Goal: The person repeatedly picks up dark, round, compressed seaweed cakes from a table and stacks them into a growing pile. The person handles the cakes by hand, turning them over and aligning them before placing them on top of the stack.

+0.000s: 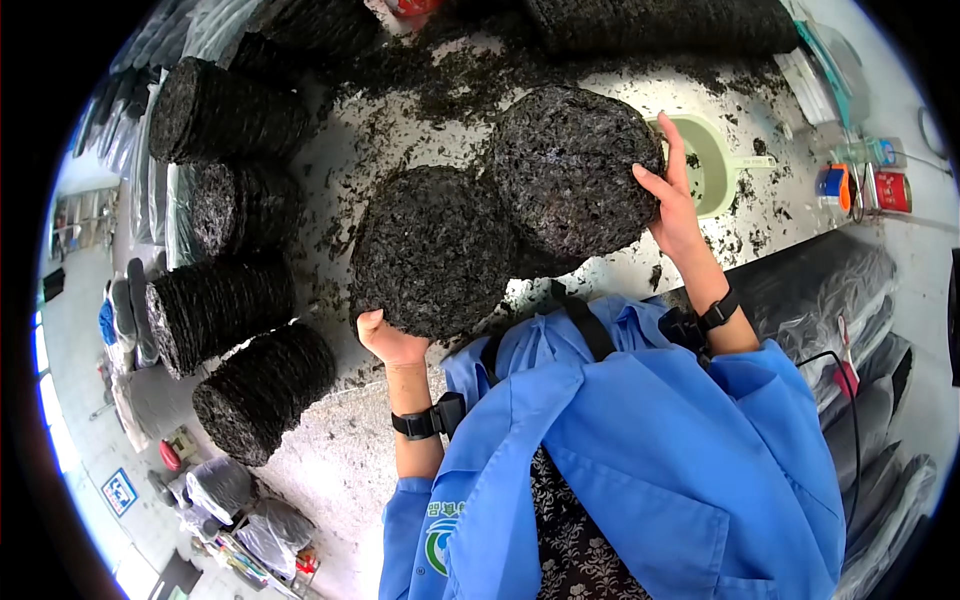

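Observation:
Two round, dark cakes of what looks like dried seaweed are before me, side by side. My left hand (394, 345) grips the lower edge of the left cake (431, 251), its thumb on top and the fingers hidden underneath. My right hand (675, 199) holds the right rim of the other cake (577, 172), with the thumb and one finger showing at its edge. The two cakes meet near the middle, where more dark seaweed (547, 264) shows beneath them. Whether each is one cake or a stack is hidden.
Several stacked rolls of seaweed cakes (225, 315) line the table's left side. A longer roll (660, 26) lies at the back. Loose flakes (457, 86) cover the white tabletop (337, 187). At right are a pale green scoop (712, 176), an orange tape roll (844, 187) and a red can (892, 192).

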### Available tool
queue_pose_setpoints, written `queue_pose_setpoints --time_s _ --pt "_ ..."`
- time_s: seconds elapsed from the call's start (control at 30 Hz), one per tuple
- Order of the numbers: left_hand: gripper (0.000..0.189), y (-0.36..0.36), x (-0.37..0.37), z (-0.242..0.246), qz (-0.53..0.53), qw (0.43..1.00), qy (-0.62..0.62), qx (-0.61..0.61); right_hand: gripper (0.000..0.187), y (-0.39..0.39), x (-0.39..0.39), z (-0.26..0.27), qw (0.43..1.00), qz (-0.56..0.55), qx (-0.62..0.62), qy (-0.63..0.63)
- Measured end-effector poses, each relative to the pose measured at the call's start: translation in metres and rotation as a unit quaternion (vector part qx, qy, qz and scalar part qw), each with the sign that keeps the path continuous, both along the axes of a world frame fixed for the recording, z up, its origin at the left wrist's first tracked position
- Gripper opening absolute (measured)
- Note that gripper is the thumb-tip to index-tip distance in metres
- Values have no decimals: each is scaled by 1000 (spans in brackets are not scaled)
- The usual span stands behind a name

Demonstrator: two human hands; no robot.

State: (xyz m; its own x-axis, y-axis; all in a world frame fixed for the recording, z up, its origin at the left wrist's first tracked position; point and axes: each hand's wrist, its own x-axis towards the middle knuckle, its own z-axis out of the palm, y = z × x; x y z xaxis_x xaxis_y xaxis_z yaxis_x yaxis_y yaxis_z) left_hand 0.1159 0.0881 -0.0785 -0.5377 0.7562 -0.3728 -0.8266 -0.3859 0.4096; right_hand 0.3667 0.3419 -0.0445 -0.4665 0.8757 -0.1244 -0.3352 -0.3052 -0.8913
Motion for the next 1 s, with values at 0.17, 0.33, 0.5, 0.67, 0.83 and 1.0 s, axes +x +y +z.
queue_pose_setpoints --time_s 0.17,0.33,0.5,0.67,0.83,1.0 --pt "62 -6 -5 -7 13 999 14 -28 68 -1 1 2 999 -36 6 -24" --pt "69 -3 -5 -7 3 1000 -21 -12 29 3 9 -5 997 -64 9 -43" --pt "69 0 -2 1 -28 999 -23 7 17 7 20 -8 980 -8 143 -139" --pt "65 21 18 7 -69 997 7 -28 22 -25 -17 21 890 79 362 -267" --pt "100 55 50 10 -150 936 308 -76 49 -73 -60 18 833 239 425 -260" --pt "95 62 47 14 -171 923 334 -82 63 -73 -62 14 830 264 395 -290"
